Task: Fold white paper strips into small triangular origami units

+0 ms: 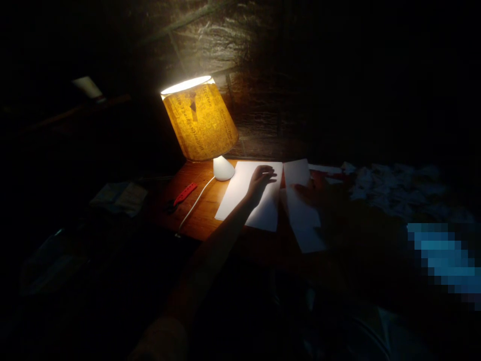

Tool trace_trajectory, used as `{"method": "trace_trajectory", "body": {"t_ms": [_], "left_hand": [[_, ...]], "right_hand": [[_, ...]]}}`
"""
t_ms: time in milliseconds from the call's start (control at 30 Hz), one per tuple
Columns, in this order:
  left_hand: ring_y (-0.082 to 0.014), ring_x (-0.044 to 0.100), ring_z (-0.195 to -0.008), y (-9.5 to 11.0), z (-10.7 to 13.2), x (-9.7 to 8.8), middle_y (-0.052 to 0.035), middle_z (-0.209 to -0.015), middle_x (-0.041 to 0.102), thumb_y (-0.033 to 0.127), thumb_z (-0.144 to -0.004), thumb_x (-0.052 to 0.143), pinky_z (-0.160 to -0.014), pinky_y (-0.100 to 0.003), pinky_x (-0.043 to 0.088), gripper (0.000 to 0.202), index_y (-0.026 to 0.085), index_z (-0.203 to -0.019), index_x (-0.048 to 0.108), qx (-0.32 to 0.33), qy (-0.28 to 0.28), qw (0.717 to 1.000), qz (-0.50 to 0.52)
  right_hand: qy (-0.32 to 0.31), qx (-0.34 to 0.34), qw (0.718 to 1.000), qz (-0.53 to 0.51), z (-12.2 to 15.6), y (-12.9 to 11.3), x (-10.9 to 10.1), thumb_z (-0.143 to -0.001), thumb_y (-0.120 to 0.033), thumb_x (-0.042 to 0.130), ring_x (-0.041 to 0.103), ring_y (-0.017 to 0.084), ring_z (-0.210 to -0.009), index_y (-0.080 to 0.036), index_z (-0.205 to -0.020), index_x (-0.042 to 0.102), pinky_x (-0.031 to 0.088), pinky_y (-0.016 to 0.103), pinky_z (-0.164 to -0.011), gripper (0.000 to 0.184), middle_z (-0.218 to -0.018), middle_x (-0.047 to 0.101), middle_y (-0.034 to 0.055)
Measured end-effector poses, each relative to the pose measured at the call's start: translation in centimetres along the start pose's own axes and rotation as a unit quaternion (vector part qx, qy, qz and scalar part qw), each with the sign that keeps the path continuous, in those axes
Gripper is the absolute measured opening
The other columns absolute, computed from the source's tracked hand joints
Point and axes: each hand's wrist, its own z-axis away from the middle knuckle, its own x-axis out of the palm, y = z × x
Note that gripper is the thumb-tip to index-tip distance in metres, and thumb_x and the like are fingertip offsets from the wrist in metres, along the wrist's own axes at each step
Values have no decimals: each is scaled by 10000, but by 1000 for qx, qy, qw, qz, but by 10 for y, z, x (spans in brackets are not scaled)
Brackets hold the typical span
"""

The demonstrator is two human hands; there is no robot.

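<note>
The scene is dark, lit only by a table lamp. My left hand (262, 181) lies flat, fingers stretched out, on a white paper sheet (240, 195) on the wooden table (203, 210). My right hand (313, 193) is in shadow, resting on a second white sheet (302, 215) just right of the first; its fingers look extended over the paper, though the dim light makes this hard to read. The two sheets lie side by side, edges nearly touching.
A lit lamp with a yellow printed shade (199, 120) and white base (223, 169) stands at the table's back left; its white cord (195, 200) runs forward. A red-handled tool (182, 195) lies left of the cord. Crumpled papers (391, 188) sit at right.
</note>
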Motion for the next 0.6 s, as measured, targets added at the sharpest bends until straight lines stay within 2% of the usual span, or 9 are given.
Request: {"method": "trace_trajectory", "body": {"t_ms": [33, 100, 300, 400, 500, 600], "left_hand": [[-155, 697, -916, -1, 5, -4, -12, -1009, 655, 295, -836, 771, -854, -300, 544, 238, 214, -975, 596, -18, -5, 1000, -1], [-151, 693, -847, -5, 11, -10, -11, -972, 666, 383, -817, 826, -790, -288, 544, 324, 210, -971, 599, -65, -35, 997, -22], [-110, 631, -628, -7, 6, -14, 32, -779, 638, 523, -711, 904, -564, -215, 438, 484, 199, -908, 604, -98, -129, 983, -83], [-101, 613, -612, -7, 4, -16, 41, -747, 624, 541, -644, 959, -565, -218, 435, 550, 183, -862, 602, -102, -154, 978, -98], [-85, 582, -579, -7, 4, -17, 45, -743, 622, 565, -601, 982, -543, -214, 430, 592, 176, -826, 598, -96, -149, 980, -96], [-84, 572, -558, -5, 5, -17, 54, -727, 609, 574, -561, 999, -521, -214, 425, 627, 178, -814, 585, -97, -144, 981, -85]], "right_hand": [[-8, 25, 998, -49, 3, -4, 5, -754, -427, 761, 725, 239, -831, -210, -1185, 604, 588, 370, -729, 508, -1002, 782, 98], [-33, 33, 992, -117, 8, -8, 11, -724, -462, 774, 740, 264, -897, -222, -1164, 591, 605, 395, -765, 533, -1065, 781, 107], [-61, 14, 987, -150, 13, 0, 13, -688, -494, 808, 754, 302, -952, -220, -1109, 597, 614, 455, -831, 545, -1059, 786, 110], [-74, 3, 987, -143, 13, 5, 12, -705, -527, 805, 749, 298, -901, -208, -1109, 617, 602, 437, -780, 548, -1007, 789, 99], [-88, 5, 992, -93, 14, 6, 13, -740, -530, 793, 731, 288, -826, -197, -1117, 646, 572, 411, -710, 524, -954, 775, 86], [-88, 2, 995, -52, 15, 3, 12, -749, -516, 787, 727, 291, -831, -197, -1108, 658, 560, 408, -710, 498, -963, 774, 90]]}}
